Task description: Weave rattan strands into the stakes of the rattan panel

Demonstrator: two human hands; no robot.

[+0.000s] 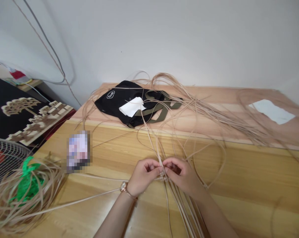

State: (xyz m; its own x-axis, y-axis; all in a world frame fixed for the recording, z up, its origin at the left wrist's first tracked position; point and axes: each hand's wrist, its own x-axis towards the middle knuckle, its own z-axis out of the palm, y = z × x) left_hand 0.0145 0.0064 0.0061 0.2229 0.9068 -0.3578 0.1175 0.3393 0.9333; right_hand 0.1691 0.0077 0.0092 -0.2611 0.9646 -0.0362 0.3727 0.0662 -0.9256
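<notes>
Near the middle of the wooden table, my left hand [145, 175] and my right hand [180, 174] meet with thumbs and fingers pinched. Both are closed on thin tan rattan strips [158, 150] where several of them cross. A small woven knot of strips shows just below the fingertips. From there, long strips run down toward the front edge, and others reach up to the back of the table. Two more stretch left from the crossing toward a coil [52, 180]. A watch and a thin bracelet circle my left wrist.
A green plastic tie [28, 185] lies on the coil at left. A black bag [115, 102] with a white paper [131, 107] on it lies at the back, beside a long strip bundle [214, 114]. Another paper [272, 110] is at right. A fan guard [8, 155] stands left.
</notes>
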